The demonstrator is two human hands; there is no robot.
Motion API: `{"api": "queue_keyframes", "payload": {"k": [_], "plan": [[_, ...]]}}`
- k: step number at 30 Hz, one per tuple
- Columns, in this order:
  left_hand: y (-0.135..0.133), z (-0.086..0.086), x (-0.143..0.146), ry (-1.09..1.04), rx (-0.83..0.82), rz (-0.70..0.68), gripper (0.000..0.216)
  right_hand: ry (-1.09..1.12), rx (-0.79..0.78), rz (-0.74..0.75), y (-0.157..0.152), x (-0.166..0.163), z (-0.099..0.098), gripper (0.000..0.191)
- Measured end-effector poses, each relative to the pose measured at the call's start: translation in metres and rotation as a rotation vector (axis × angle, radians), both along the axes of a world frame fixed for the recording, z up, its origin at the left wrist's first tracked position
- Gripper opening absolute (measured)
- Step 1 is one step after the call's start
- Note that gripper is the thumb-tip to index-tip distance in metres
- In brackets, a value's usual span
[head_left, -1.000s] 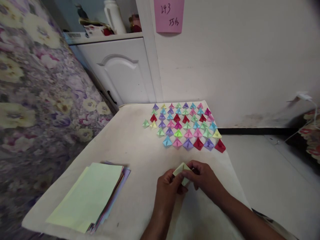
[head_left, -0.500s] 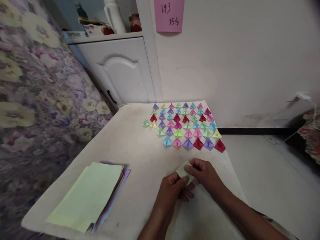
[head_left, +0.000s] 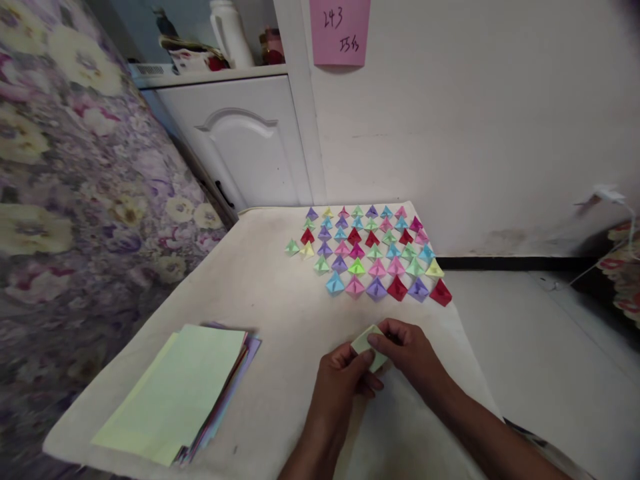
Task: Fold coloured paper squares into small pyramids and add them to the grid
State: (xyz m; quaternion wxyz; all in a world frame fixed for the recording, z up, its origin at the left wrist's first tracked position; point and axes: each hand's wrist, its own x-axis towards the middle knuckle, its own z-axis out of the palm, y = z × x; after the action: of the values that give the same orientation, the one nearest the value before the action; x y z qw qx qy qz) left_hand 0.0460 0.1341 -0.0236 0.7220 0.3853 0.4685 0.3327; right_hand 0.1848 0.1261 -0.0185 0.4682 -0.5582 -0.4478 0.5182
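Observation:
A small folded piece of pale green paper (head_left: pixel 379 361) is held between both hands over the front right of the table. My left hand (head_left: pixel 345 375) pinches its lower left side, with the thumb on top and the other fingers underneath. The thumb and fingers of my right hand (head_left: pixel 407 348) grip its upper right edge. Just beyond my hands, several rows of small folded paper shapes (head_left: pixel 377 288) stand in many colours. Part of the held paper is hidden by the fingers.
A stack of coloured paper sheets (head_left: pixel 185 387) lies at the left of the white-covered table (head_left: pixel 280 387). Beyond stand a white cabinet (head_left: pixel 240 143) and a wall with a pink note (head_left: pixel 340 33). A floral curtain (head_left: pixel 100 200) hangs at the left.
Both hands have shifted very slightly, and the green paper between them has tilted a little. The paper shapes and the stack have stayed put.

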Motion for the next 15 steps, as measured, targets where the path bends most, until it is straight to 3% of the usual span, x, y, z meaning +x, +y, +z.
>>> {"api": "queue_keyframes", "payload": {"k": [7, 15], "plan": [[-0.002, 0.001, 0.002, -0.027, 0.004, 0.007, 0.029, -0.021, -0.022, -0.001, -0.002, -0.004, 0.003, 0.016], [0.0, 0.002, -0.001, -0.084, -0.036, 0.09, 0.025, -0.194, 0.102, -0.131, -0.003, 0.002, 0.012, 0.018]]}}
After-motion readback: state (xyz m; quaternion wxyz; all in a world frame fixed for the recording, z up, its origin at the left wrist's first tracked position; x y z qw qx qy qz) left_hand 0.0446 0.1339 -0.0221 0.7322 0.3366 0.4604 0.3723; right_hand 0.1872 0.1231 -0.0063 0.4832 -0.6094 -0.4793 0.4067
